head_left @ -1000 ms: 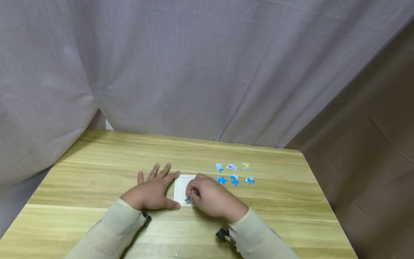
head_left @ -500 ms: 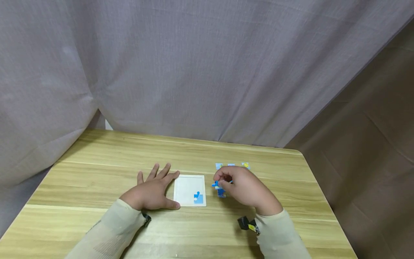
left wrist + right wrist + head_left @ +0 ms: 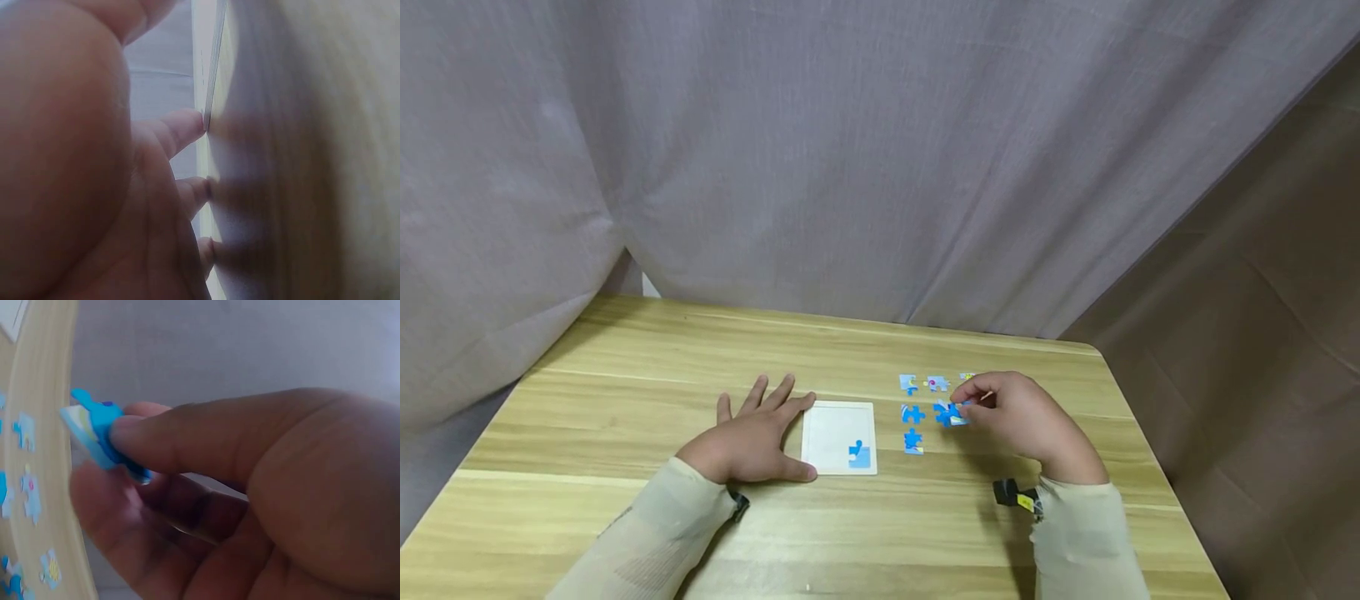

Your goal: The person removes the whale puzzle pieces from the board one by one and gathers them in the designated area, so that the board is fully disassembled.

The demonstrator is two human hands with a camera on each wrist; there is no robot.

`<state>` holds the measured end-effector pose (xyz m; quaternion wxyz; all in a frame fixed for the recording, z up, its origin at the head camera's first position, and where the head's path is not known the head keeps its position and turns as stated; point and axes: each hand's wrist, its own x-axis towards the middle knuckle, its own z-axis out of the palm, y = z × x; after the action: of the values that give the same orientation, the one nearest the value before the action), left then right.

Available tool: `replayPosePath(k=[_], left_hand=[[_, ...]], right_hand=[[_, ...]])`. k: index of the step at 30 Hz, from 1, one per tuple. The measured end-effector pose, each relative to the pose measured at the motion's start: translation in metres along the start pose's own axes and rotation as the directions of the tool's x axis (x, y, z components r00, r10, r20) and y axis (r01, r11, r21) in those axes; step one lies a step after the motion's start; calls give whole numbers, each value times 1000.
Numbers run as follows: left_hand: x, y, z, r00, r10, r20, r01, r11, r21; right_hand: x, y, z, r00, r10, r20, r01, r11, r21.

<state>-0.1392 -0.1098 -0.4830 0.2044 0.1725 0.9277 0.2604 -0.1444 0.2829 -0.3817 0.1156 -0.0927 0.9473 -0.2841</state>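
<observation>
My left hand [image 3: 748,448] lies with fingers spread at the left side of a small white puzzle tray [image 3: 829,429], thumb and index fingertip against its edge. In the left wrist view, a fingertip [image 3: 189,123] meets the tray's thin edge. One light-blue jigsaw piece sits in the tray's lower right corner. My right hand [image 3: 1022,425] pinches another blue jigsaw piece [image 3: 100,431] between thumb and fingers, raised above the table in the right wrist view. In the head view this held piece overlaps a loose blue piece [image 3: 942,412].
Right of the tray, loose jigsaw pieces lie in rows, including a moon piece [image 3: 908,383], a pink-swirl piece [image 3: 936,383] and a blue piece [image 3: 913,442]. A yellow-sun piece [image 3: 51,569] lies by my right hand. Grey curtains [image 3: 820,167] hang behind the wooden table [image 3: 760,533].
My right hand has left the tray, where a piece now shows in the corner, and moved right over the loose pieces with another piece pinched. My left hand stays in place.
</observation>
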Motion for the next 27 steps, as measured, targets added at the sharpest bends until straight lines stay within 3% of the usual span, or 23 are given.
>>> replayPosePath(k=[7,15,27], left_hand=[[1,-1,0,1000,3,-12,-3,1000,19],[1,-1,1,1000,9,-18,-9,1000,24],[1,0,1,1000,-1,-8,1,1000,13]], right_hand=[[9,17,7,996,-12,93,13,1000,-16],[20,26,23,985,46,164,-51,998,26],[26,24,38,978,113,173,-116,993,6]])
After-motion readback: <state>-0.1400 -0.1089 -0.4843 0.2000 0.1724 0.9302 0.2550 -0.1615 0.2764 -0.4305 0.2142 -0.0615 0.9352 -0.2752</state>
